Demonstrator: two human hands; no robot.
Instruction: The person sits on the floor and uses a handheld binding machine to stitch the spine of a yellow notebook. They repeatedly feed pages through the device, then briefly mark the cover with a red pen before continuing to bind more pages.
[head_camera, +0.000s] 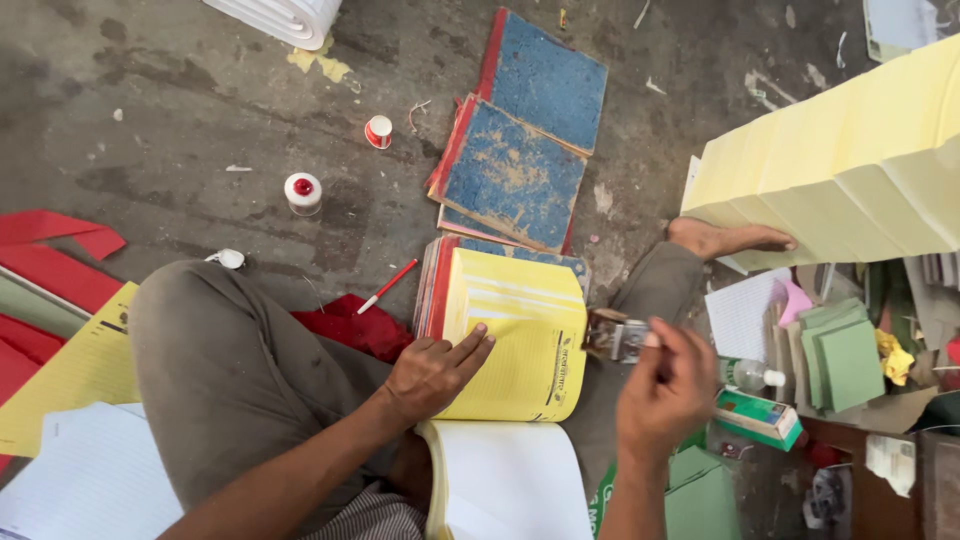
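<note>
I sit on the floor with a yellow lined pad (520, 330) lying on a stack of books in front of me. My left hand (430, 372) rests flat on the pad's lower left part, fingers spread. My right hand (668, 385) is raised beside the pad's right edge, its fingers closed on a small metal stapler-like tool (615, 337). An open white book (505, 480) lies just below the pad, near my lap.
Two blue books with red spines (515, 170) lie beyond the pad. A red pen (387, 287), red cloth (350, 325) and two small white-and-red spools (303, 192) are to the left. A tall stack of pale yellow paper (850, 160) stands at right, green pads (845, 360) below it.
</note>
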